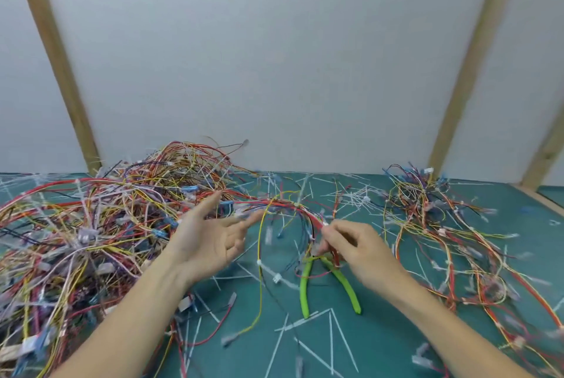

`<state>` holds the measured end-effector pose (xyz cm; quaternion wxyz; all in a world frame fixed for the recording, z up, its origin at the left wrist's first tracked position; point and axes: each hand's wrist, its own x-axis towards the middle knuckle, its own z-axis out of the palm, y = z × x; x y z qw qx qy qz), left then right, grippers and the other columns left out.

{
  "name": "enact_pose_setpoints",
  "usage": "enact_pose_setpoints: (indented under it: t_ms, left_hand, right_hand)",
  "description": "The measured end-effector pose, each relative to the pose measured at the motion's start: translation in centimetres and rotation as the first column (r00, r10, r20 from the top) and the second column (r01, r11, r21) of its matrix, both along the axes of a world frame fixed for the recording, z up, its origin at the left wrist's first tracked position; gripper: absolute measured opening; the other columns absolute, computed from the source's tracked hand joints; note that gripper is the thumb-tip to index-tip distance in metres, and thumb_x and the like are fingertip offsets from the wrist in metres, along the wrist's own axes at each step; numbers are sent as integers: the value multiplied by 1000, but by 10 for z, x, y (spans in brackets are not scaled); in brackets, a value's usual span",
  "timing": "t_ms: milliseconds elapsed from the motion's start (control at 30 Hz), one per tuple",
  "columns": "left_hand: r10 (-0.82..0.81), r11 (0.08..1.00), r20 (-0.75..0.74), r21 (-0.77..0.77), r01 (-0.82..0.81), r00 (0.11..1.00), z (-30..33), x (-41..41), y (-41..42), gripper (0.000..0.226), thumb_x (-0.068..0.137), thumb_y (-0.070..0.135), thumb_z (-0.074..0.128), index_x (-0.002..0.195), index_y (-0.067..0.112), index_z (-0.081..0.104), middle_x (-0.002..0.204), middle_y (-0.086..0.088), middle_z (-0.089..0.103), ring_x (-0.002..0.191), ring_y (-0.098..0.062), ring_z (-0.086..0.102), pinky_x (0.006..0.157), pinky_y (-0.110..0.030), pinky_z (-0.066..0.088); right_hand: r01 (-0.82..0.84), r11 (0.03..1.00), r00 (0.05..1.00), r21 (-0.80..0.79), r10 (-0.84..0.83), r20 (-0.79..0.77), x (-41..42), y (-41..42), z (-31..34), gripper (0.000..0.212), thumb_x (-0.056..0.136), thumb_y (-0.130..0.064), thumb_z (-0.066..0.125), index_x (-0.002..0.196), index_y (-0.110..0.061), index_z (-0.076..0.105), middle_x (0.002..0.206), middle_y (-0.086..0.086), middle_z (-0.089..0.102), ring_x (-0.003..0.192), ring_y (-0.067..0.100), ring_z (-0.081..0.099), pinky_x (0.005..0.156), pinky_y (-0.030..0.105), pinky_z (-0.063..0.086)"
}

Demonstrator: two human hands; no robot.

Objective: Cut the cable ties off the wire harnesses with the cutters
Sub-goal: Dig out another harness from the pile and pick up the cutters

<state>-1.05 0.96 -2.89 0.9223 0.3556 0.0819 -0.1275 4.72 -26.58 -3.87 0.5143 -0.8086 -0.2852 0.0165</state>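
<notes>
Left hand (210,240) spread open, fingers straight, above the bench (381,344) beside the big wire pile (91,225) on the left edge. Right hand (354,244) pinches a red-wired harness (293,209) mid-bench; green-handled cutters (326,283) lie just beneath it, cut ties (308,318) scattered around.

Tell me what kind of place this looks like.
Probably a workbench for reworking or sorting wiring: a teal cutting mat strewn with cut white cable ties, a big tangled heap of multicoloured wire harnesses, and green-handled cutters lying between the person's hands.
</notes>
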Motion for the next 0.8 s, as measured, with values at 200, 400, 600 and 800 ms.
enact_pose_setpoints:
  t_ms: [200, 400, 600, 800]
  left_hand:
    - [144, 695, 203, 676, -245, 968, -15, -3, -40, 55, 85, 59, 54, 118, 17, 68, 99, -2, 78, 89, -17, 75, 87, -38, 55]
    - [257, 343, 559, 710, -615, 788, 35, -12, -46, 28, 94, 33, 67, 69, 20, 71, 50, 10, 37, 45, -10, 31, 53, -25, 25]
    - [-211, 842, 512, 528, -111, 833, 128, -2, -6, 59, 84, 47, 59, 128, 8, 68, 93, 1, 68, 74, -13, 58, 74, -32, 44]
    - [-136, -221, 416, 872, -437, 899, 102, 37, -57, 52, 103, 57, 38, 94, 16, 70, 91, 2, 73, 91, -21, 68, 87, -35, 52]
  right_hand:
    - [99, 993, 994, 63, -102, 32, -4, 2, -15, 27, 106, -23, 55, 83, -14, 64, 77, -1, 75, 70, 11, 74, 69, 23, 51]
    - [228, 921, 832, -317, -15, 554, -10, -7, -8, 16, 105, -38, 48, 104, -35, 63, 93, -21, 65, 79, 9, 61, 69, 26, 43]
    - [-47, 955, 957, -294, 127, 259, -7, -8, -1, 14, 107, -19, 52, 99, -25, 63, 95, -9, 59, 91, 11, 57, 89, 36, 45]
    - [-148, 989, 988, -26, 148, 38, -25, 4, -1, 23, 108, -13, 49, 90, -22, 61, 76, -12, 57, 72, 1, 52, 72, 17, 39]
